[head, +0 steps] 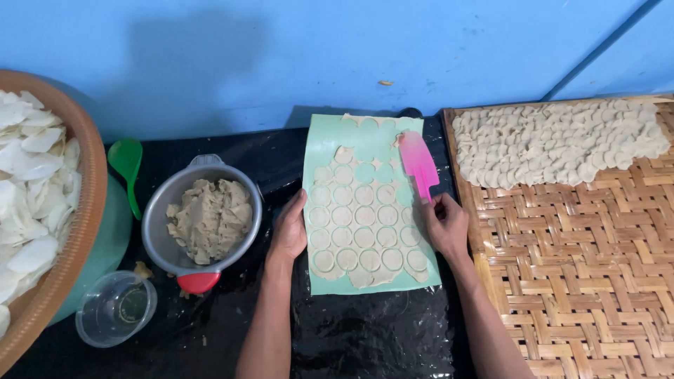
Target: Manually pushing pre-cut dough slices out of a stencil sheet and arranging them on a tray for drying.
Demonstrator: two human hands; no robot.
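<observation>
A pale green mat (365,137) lies flat on the black-covered surface (365,337), carrying a thin dough sheet cut into rows of round dough discs (365,235). The mat sits between the two hands. The left hand (289,231) rests at the mat's left edge, fingers loosely curled with the thumb against the edge; it presses or steadies the mat and grips no tool. The right hand (445,224) sits at the mat's right edge and is closed around the handle of a pink spatula (419,165), whose flat blade points away from the person and lies over the upper right part of the dough sheet. Left of the left hand, near it, stands a metal bowl (158,210) holding a lump of dough (209,219). A clear plastic cup (116,309) stands in front of that bowl. Just right of the right hand lies a woven bamboo tray (576,281), with many cut discs (554,140) laid overlapping across its far part.
</observation>
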